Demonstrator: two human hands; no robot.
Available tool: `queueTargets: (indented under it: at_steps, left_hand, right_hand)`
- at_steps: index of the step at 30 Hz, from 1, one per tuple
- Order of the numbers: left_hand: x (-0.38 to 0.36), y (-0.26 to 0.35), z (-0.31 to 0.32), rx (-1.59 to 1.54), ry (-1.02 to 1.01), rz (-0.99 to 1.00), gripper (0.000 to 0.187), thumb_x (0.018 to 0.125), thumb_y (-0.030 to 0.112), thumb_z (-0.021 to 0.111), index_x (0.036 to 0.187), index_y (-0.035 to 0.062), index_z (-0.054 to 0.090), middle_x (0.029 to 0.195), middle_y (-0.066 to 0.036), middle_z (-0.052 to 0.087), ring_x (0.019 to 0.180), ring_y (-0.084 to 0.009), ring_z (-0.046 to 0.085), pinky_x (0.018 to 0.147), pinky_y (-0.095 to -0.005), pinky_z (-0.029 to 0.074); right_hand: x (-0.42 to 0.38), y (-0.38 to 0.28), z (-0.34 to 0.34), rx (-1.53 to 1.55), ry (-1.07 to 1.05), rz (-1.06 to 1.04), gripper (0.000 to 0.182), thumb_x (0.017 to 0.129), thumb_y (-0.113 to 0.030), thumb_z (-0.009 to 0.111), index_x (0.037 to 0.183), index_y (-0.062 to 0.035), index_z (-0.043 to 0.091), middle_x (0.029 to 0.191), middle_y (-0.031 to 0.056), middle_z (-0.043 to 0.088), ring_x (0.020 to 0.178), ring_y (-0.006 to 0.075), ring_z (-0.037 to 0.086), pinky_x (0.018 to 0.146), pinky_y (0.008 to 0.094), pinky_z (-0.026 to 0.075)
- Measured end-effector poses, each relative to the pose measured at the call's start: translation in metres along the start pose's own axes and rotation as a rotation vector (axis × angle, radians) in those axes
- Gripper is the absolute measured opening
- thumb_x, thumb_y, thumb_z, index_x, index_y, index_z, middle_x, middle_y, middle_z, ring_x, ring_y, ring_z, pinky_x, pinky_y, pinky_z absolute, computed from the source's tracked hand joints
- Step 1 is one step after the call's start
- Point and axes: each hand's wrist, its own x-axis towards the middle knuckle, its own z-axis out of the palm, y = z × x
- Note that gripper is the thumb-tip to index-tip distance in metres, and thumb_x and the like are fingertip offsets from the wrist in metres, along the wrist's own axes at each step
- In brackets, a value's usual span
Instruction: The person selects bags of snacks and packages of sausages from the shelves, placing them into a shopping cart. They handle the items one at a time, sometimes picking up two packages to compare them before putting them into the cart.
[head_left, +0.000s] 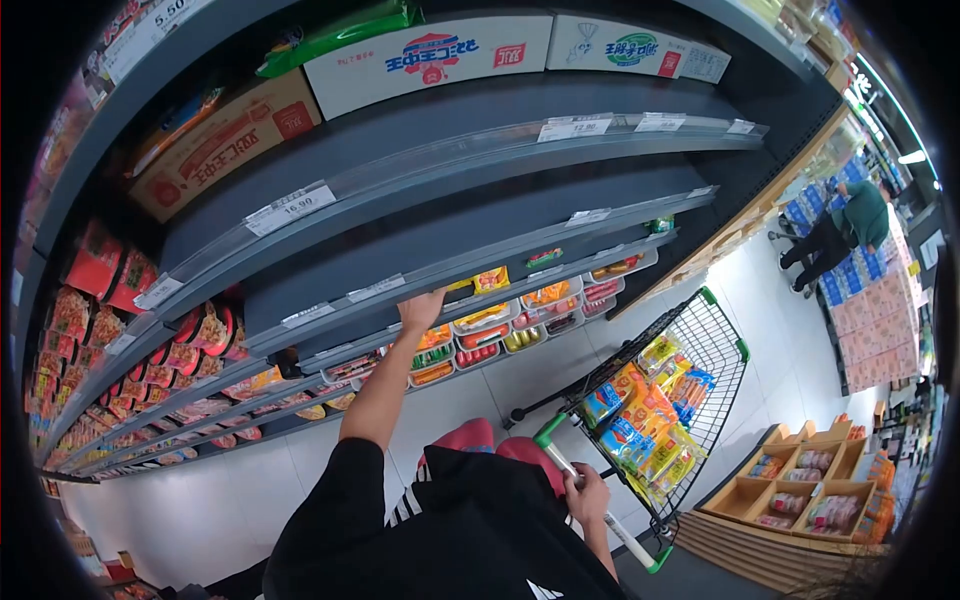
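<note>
My left hand (422, 308) reaches to the front of a lower shelf. Its fingertips are partly hidden at the shelf edge, beside a yellow packet (491, 280); whether they grip anything does not show. Closed around the pale bar of the shopping cart handle (625, 541) is my right hand (588, 497). Inside the wire shopping cart (725, 345) lie several orange, blue and yellow snack packs (645, 420). A small green packet (544, 258) rests on the same shelf, right of the yellow one.
White cartons (430, 58) and a brown carton (225, 145) stand on the upper shelf. Trays of packaged food (523, 338) fill the bottom level. Red-lidded tubs (200, 335) are at left. A wooden display bin (800, 485) stands right of the cart. Farther back, a person (850, 235) bends near stacked boxes.
</note>
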Motion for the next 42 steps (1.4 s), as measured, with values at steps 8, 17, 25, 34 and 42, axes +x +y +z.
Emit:
queueTargets:
  at_steps: [8,17,25,34,42]
  left_hand:
    - [0.072,-0.061,0.036,0.048,-0.328,-0.107,0.062,0.098,0.043,0.068,0.146,0.0033,0.058,0.15,-0.022,0.058,0.141,-0.0396,0.051,0.116,-0.0433,0.042]
    - [0.071,-0.048,0.044,-0.025,-0.272,-0.198,0.064,0.098,0.043,0.068,0.146,0.0021,0.057,0.149,-0.02,0.059,0.139,-0.0375,0.053,0.116,-0.0427,0.042]
    - [0.065,-0.048,0.051,-0.141,-0.184,-0.273,0.065,0.098,0.043,0.068,0.147,0.0011,0.056,0.149,-0.019,0.059,0.137,-0.0356,0.054,0.115,-0.0422,0.043]
    - [0.029,-0.066,0.032,-0.536,-0.118,-0.45,0.066,0.099,0.043,0.068,0.148,-0.0001,0.055,0.148,-0.017,0.06,0.135,-0.0335,0.056,0.115,-0.0416,0.043]
    - [-0.055,-0.001,-0.037,-1.065,-0.406,-0.486,0.05,0.095,0.021,0.078,0.137,0.0011,0.06,0.124,-0.01,0.07,0.107,-0.0203,0.07,0.09,-0.0338,0.058]
  right_hand:
    - [-0.005,-0.012,0.003,-0.044,0.077,-0.013,0.028,0.093,-0.036,0.071,0.106,-0.0114,0.078,0.095,0.0128,0.074,0.086,0.0374,0.072,0.076,0.0466,0.056]
    - [-0.004,-0.028,-0.004,-0.009,0.109,-0.004,0.027,0.092,-0.034,0.072,0.103,-0.0114,0.079,0.093,0.012,0.073,0.082,0.0355,0.072,0.073,0.0442,0.056]
    - [-0.003,-0.017,0.001,-0.027,0.104,-0.001,0.026,0.092,-0.034,0.073,0.103,-0.0112,0.078,0.093,0.0111,0.073,0.083,0.0346,0.072,0.074,0.0428,0.055]
    - [-0.003,-0.016,-0.002,-0.013,0.067,0.01,0.032,0.092,-0.037,0.073,0.107,-0.0095,0.078,0.099,0.0114,0.076,0.086,0.0303,0.074,0.077,0.0409,0.057]
    - [0.003,-0.004,0.004,0.468,0.186,0.147,0.035,0.092,-0.02,0.078,0.123,-0.0051,0.071,0.11,0.0108,0.075,0.095,0.0207,0.073,0.08,0.0355,0.06]
